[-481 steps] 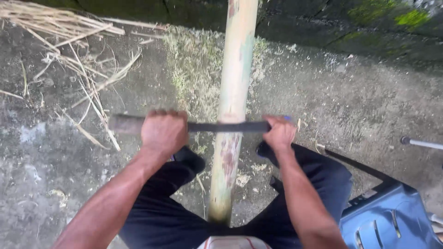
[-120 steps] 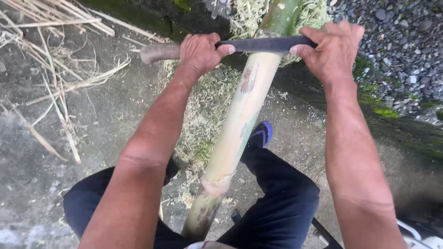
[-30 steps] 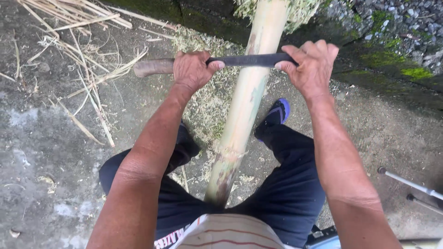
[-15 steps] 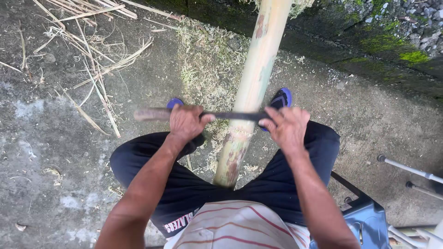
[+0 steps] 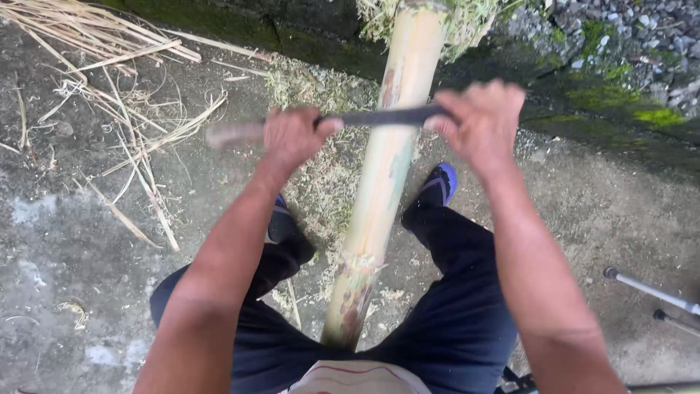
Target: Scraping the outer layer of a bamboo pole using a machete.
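A long pale bamboo pole runs from between my legs up to the mossy wall, its far end frayed. A dark knife blade lies crosswise on the pole near the far end. My left hand grips the knife's wooden handle, which sticks out to the left. My right hand holds the blade's other end on the right side of the pole. Both arms are stretched forward.
Dry bamboo strips lie scattered at the upper left, and fine shavings cover the concrete beside the pole. A mossy stone ledge and gravel run along the top right. Thin metal legs stand at right. My blue shoes flank the pole.
Both hands have pushed the knife away from my body along the pole, from near my knees to near the far end by the wall.
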